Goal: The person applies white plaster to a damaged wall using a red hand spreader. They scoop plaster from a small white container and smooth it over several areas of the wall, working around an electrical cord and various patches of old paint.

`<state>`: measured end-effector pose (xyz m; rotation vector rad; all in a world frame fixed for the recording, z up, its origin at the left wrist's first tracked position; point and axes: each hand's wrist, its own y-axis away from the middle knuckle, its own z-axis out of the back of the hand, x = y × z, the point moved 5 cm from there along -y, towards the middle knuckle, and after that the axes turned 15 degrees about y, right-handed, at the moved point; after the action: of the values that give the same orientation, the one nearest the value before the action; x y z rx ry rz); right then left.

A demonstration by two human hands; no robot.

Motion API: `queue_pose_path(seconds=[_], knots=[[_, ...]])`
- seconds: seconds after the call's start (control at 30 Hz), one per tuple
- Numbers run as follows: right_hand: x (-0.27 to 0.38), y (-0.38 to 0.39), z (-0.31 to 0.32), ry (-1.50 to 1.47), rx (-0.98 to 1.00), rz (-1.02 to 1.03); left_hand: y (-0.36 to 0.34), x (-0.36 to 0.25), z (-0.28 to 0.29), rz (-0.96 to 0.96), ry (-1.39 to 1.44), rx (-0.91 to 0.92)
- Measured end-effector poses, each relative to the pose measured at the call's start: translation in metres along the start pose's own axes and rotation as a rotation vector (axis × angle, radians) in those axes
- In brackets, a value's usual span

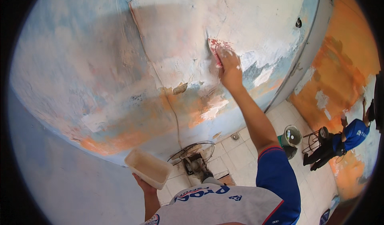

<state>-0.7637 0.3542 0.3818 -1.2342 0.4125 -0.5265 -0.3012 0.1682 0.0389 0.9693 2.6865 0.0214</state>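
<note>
My right hand (231, 67) is raised to the patchy wall (176, 41), closed round a red putty spreader (216, 49) smeared with white filler. The spreader's edge lies against the plaster. Low on the left, my left hand (145, 185) grips a pale rectangular plastic tub (149, 168) from beneath and its side, with its open top facing up. A thin film of pale material shows inside the tub. Fresh white patches and worn orange and blue paint cover the wall around the spreader.
A cable (138, 29) runs down the wall beside a hole (180, 89). Below lie coiled wires (202, 145) and a dark, cluttered box (195, 165) on white floor tiles (240, 161). At right are a bucket (292, 136), a stool (311, 141) and a co-worker (354, 136) at an orange wall.
</note>
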Motion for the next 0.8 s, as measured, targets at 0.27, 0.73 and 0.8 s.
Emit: queue_pose_path(seconds=[0.27, 0.73, 0.8], knots=[[0.006, -0.044, 0.005, 0.063, -0.040, -0.033, 0.038, -0.003, 0.007, 0.033, 0.017, 0.025], [0.171, 0.165, 0.062, -1.690, 0.580, -1.261, 0.058, -0.008, -0.005, 0.033, 0.158, 0.118], [0.177, 0.158, 0.084, -1.619, 0.589, -1.168, 0.054, 0.008, -0.033, 0.027, 0.133, 0.143]])
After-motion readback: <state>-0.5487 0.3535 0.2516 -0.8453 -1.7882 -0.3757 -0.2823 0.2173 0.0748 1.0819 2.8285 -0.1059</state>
